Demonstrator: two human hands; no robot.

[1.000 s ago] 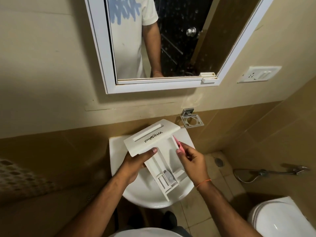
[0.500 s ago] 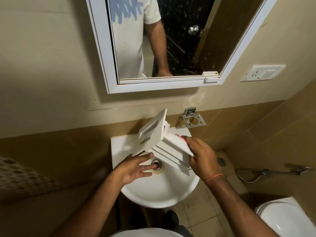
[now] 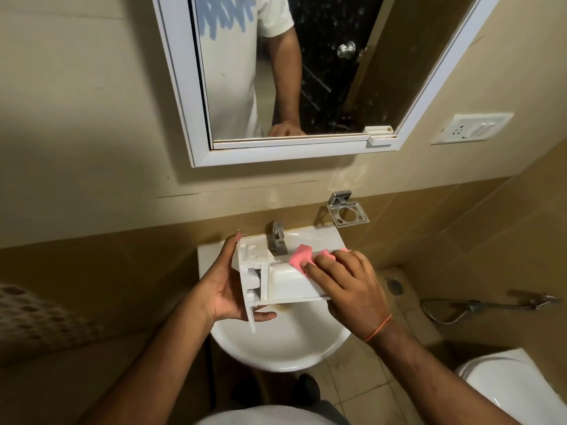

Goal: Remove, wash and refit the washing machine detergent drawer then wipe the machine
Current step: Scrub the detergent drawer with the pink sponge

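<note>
The white detergent drawer (image 3: 285,279) is held on its side over the white wash basin (image 3: 276,348), its front panel to the left and its underside facing me. My left hand (image 3: 225,289) grips the front panel, fingers behind it and thumb under it. My right hand (image 3: 346,283) lies across the drawer's right end and presses a pink cloth (image 3: 302,256) against the drawer's top edge. The washing machine is out of sight.
A chrome tap (image 3: 277,239) stands at the basin's back, just behind the drawer. A metal holder (image 3: 346,213) is fixed to the wall right of it. Mirror (image 3: 291,72) above, wall socket (image 3: 472,128) right, toilet (image 3: 518,391) lower right, hand spray hose (image 3: 478,305) on the right wall.
The drawer has been turned from front panel up and facing me to lying sideways with its underside toward me. My left hand took hold of the panel; my right hand brought the pink cloth onto the drawer.
</note>
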